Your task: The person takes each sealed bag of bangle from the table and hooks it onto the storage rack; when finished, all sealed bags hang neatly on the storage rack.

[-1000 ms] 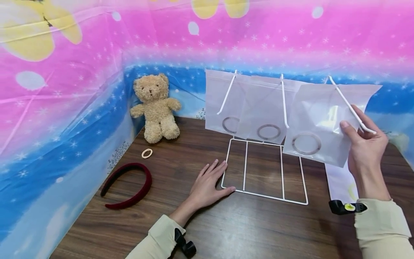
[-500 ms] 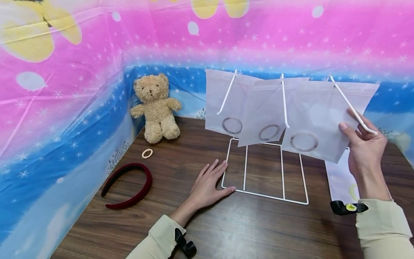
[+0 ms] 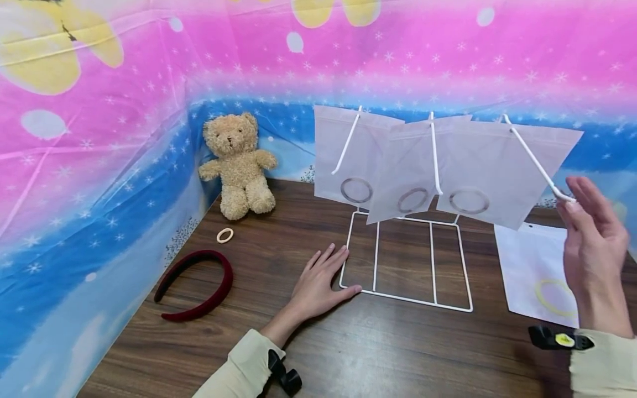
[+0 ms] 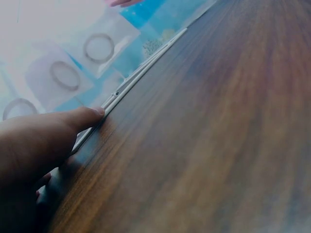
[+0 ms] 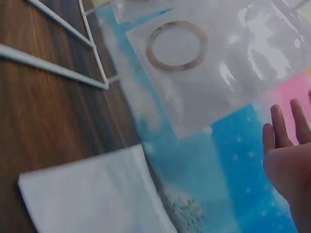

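Observation:
A white wire display rack (image 3: 405, 298) stands on the table, its three prongs each carrying a translucent plastic bag with a ring shape low in it. In the head view these are the left bag (image 3: 333, 143), the middle bag (image 3: 400, 160) and the right bag (image 3: 483, 160), hanging side by side and overlapping. My left hand (image 3: 318, 287) lies spread on the table, fingertips and thumb at the base's left corner. Beside the tip of the right prong is my right hand (image 3: 597, 249), its fingers extended and holding nothing.
Another white bag (image 3: 520, 265) with a yellow ring shape lies on the wooden table (image 3: 358, 354) at right, partly behind my right hand. At left are a teddy bear (image 3: 239, 171), a small cream ring (image 3: 231, 232) and a dark red headband (image 3: 228, 273). Patterned cloth hangs behind.
My right hand has let go of the right bag and moved right and down to the prong's tip. That bag now hangs farther back. The left hand stays put.

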The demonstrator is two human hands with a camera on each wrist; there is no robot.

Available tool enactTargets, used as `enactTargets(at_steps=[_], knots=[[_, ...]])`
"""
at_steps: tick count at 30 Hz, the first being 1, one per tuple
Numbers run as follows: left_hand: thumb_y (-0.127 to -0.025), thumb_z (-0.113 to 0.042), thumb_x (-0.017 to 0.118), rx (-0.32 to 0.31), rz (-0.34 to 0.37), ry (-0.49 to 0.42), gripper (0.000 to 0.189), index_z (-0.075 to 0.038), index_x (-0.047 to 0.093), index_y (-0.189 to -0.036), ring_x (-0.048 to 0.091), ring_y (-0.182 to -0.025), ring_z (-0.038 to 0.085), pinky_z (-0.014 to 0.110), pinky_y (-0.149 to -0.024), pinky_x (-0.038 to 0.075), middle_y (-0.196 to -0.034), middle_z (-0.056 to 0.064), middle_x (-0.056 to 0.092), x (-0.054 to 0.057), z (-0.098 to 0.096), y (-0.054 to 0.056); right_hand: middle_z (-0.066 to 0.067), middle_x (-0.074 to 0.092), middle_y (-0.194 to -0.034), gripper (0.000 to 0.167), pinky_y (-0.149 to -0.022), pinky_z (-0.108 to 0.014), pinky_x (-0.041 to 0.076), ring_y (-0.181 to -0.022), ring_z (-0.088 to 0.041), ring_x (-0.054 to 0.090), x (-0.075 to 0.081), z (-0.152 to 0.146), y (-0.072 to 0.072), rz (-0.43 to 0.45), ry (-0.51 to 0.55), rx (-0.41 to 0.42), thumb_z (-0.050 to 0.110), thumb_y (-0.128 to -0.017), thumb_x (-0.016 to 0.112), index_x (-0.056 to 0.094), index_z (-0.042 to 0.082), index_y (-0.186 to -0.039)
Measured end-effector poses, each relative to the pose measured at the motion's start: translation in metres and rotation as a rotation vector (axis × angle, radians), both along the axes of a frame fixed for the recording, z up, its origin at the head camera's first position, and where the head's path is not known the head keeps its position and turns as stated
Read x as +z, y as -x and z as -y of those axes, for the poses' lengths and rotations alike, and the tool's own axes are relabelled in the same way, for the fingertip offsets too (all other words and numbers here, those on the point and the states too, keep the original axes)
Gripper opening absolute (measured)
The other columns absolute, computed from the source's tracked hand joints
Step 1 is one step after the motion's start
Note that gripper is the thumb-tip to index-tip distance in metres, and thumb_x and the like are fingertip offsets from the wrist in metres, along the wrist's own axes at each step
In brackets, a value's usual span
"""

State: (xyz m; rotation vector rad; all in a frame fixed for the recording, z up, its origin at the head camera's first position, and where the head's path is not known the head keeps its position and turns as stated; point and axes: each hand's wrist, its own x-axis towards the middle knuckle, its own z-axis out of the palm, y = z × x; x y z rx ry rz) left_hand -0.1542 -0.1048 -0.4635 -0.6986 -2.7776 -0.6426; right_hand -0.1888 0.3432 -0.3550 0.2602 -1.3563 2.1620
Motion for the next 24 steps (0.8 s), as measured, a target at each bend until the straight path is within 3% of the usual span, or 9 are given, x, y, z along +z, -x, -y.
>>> enactTargets(at_steps=[5,11,15,18,24], knots=[[-0.088,-0.066,0.057,0.006,0.004,-0.002,0.087,-0.01,0.039,-0.151,0.024,-0.145,0.024,0.048,-0.116,0.017,-0.154,0.002,0.038,0.002,0.002,0.0,-0.011,0.049,-0.144,0.047,-0.11,-0.021,0.029,-0.128,-0.018,0.051,-0.019,-0.022,-0.019,0.167,-0.135,-0.099,0.002,-0.095,0.062,0.052,0.004,-0.141],[-0.088,-0.065,0.058,0.006,0.001,-0.007,0.086,-0.009,0.039,-0.151,0.025,-0.145,0.025,0.049,-0.116,0.017,-0.154,0.003,0.037,0.003,0.004,0.001,0.002,0.05,-0.142,0.047,-0.099,-0.009,0.033,-0.119,-0.001,0.049,-0.043,-0.041,-0.033,0.499,-0.596,-0.305,0.017,-0.101,0.056,0.047,0.014,-0.146],[-0.087,-0.064,0.06,0.007,-0.004,-0.014,0.087,-0.008,0.04,-0.15,0.026,-0.145,0.026,0.049,-0.116,0.017,-0.154,0.003,0.038,0.004,0.005,0.001,-0.017,0.041,-0.149,0.054,-0.106,-0.035,0.039,-0.131,-0.026,0.044,-0.053,-0.047,-0.037,0.786,-0.898,-0.42,0.029,-0.103,0.048,0.038,0.006,-0.151],[-0.087,-0.064,0.061,0.009,-0.004,-0.018,0.086,-0.008,0.041,-0.15,0.026,-0.144,0.026,0.049,-0.116,0.017,-0.153,0.003,0.039,0.004,0.004,0.0,-0.035,0.035,-0.145,0.062,-0.1,-0.061,0.035,-0.13,-0.049,0.037,-0.061,-0.052,-0.038,0.948,-1.074,-0.463,0.032,-0.102,0.043,0.03,-0.005,-0.15],[-0.088,-0.065,0.058,-0.003,0.008,-0.011,0.087,-0.008,0.04,-0.151,0.025,-0.145,0.024,0.048,-0.116,0.018,-0.154,0.002,0.038,0.003,0.001,-0.001,-0.036,0.024,-0.149,0.07,-0.107,-0.062,0.025,-0.138,-0.051,0.022,-0.077,-0.064,-0.03,1.145,-1.151,-0.495,0.036,-0.102,0.043,0.021,-0.008,-0.151]])
